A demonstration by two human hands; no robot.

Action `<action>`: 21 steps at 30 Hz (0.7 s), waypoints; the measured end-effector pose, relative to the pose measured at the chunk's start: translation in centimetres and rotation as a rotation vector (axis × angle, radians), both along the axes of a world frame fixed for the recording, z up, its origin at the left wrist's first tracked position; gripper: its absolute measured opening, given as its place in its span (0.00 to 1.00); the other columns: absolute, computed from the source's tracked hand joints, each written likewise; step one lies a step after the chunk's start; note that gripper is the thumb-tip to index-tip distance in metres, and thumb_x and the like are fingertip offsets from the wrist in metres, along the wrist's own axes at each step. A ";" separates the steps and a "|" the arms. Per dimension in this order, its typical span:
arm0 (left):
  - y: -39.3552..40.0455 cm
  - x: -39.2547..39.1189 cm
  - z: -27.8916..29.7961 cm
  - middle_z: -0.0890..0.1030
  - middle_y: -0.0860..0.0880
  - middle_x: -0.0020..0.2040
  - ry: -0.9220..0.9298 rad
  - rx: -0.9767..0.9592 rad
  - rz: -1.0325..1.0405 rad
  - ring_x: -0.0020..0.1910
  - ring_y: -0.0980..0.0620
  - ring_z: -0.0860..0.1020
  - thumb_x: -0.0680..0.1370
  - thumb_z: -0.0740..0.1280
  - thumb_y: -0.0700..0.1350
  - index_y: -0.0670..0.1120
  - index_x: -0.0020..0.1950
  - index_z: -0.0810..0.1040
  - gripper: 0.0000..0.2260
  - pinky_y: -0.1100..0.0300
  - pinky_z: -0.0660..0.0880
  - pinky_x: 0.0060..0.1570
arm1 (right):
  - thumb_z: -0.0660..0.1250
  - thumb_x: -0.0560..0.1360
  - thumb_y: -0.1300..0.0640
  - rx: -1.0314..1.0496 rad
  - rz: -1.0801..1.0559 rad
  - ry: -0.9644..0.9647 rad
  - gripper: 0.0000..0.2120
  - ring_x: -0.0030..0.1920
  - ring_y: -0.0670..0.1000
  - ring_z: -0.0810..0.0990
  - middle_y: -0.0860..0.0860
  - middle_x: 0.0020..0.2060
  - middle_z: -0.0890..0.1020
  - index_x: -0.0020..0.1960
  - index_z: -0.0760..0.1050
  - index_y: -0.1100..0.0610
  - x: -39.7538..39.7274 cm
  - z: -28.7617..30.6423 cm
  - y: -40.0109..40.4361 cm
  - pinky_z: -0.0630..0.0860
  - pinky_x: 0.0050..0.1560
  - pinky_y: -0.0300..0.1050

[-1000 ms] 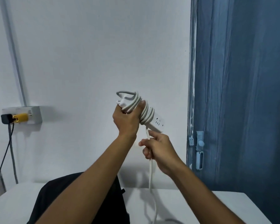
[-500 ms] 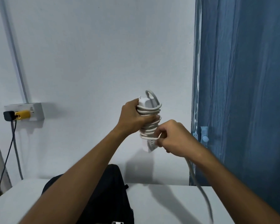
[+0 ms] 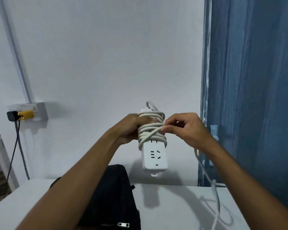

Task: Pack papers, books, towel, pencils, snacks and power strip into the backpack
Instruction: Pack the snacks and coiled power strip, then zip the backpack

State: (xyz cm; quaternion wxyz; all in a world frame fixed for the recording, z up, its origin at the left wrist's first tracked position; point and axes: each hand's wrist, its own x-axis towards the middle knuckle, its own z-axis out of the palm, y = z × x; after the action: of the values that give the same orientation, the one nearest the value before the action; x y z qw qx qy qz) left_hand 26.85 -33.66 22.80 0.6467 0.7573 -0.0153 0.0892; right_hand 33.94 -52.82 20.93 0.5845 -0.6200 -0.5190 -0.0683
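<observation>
The left hand (image 3: 131, 128) grips the upright power strip (image 3: 154, 153) above the backpack (image 3: 113, 201), while the right hand (image 3: 188, 130) pinches its cord (image 3: 150, 135) against the coils.

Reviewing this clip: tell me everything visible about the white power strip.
The power strip is a white, smooth plastic-looking bar held upright in the air above the table. Its lower end shows dark socket slots and a small hanging tab. Its own white cord is coiled several times around the upper half; the loose remainder trails down to the right. The left hand grips the upper part, while the right hand pinches the cord at the coil.
</observation>
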 end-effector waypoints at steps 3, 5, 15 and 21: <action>-0.3 0.1 -0.4 0.81 0.41 0.48 0.019 -0.301 -0.103 0.44 0.46 0.81 0.73 0.69 0.45 0.41 0.55 0.80 0.12 0.53 0.77 0.47 | 0.71 0.71 0.66 0.156 0.022 0.126 0.04 0.24 0.43 0.69 0.48 0.30 0.82 0.45 0.82 0.61 0.4 -1.1 0.8 0.66 0.27 0.33; -0.5 0.2 -0.6 0.81 0.42 0.48 -0.014 -0.458 -0.119 0.45 0.46 0.81 0.75 0.68 0.44 0.42 0.55 0.79 0.11 0.52 0.78 0.47 | 0.70 0.73 0.65 0.254 -0.003 0.173 0.03 0.26 0.48 0.70 0.53 0.33 0.82 0.45 0.82 0.60 0.5 -1.9 1.2 0.68 0.26 0.39; -2.2 1.4 -1.1 0.82 0.41 0.57 -0.230 -0.796 0.276 0.52 0.45 0.82 0.71 0.74 0.43 0.44 0.55 0.80 0.14 0.49 0.80 0.46 | 0.56 0.77 0.73 0.319 -0.135 0.559 0.13 0.22 0.48 0.72 0.58 0.34 0.79 0.44 0.75 0.60 -0.7 -6.3 4.8 0.67 0.24 0.40; -1.6 1.7 -0.7 0.84 0.43 0.46 -0.438 -0.717 0.646 0.42 0.47 0.83 0.70 0.76 0.42 0.42 0.55 0.81 0.15 0.51 0.81 0.39 | 0.57 0.80 0.65 0.101 -0.047 0.609 0.17 0.23 0.48 0.69 0.53 0.35 0.79 0.61 0.71 0.46 -4.0 -7.9 5.5 0.64 0.23 0.38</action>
State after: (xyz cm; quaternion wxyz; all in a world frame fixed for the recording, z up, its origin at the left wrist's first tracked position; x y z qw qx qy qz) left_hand 28.51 -35.27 22.14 0.7863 0.4184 0.1156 0.4398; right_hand 29.96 -47.30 13.05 0.7415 -0.5940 -0.3014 0.0812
